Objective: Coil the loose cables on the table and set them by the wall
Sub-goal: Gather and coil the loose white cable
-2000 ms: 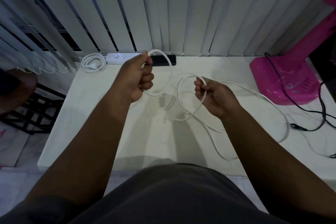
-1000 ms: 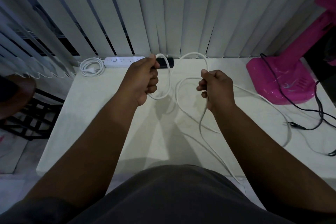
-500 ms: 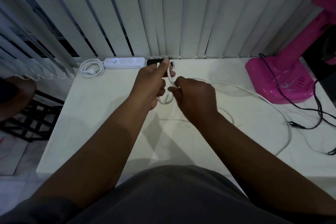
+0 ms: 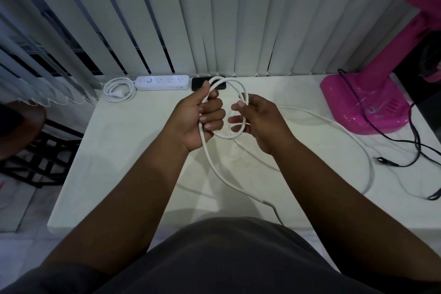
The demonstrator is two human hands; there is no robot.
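Cable (image 4: pixel 216 169) in play at frame centre: your left hand (image 4: pixel 199 118) clamps the white loops, your right hand (image 4: pixel 259 122) pinches their far side. Light, limp, springy stuff; grip where loops cross, slack trailing right across the counter (image 4: pixel 133 150).

head cam | looks forward-down | close above table (image 4: pixel 133 150) | faces blinds (image 4: pixel 214 19)
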